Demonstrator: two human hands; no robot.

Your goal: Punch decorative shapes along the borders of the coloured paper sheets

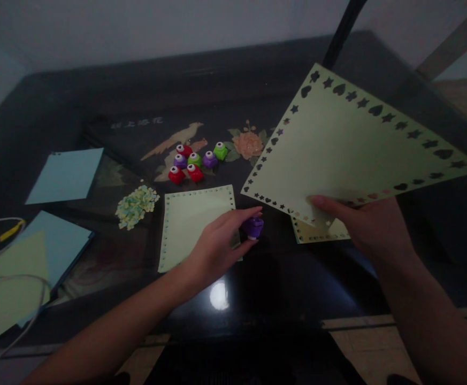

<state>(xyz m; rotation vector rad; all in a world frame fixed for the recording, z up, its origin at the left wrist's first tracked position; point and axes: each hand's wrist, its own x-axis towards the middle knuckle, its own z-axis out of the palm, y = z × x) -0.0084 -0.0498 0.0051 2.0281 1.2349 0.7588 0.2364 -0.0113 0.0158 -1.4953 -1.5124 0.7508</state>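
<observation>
Between the thumb and fingers of my left hand [219, 238] is a purple craft punch [253, 227], held just above the dark table. My right hand [372, 222] pinches the near corner of a pale green sheet [349, 139], raised and tilted. Hearts, stars and flower shapes are cut out along all its edges. Below my left hand lies another light green sheet [189, 219] with small holes along its border. Partly hidden under the raised sheet is one more punched sheet [303, 232] on the table.
Several red, green and purple punches [193, 160] stand together at the table's middle. Left of them lies a pile of paper bits [137, 206]. Blue sheets [67, 176], a green sheet [8, 289] and a white cable [36, 310] are at the left.
</observation>
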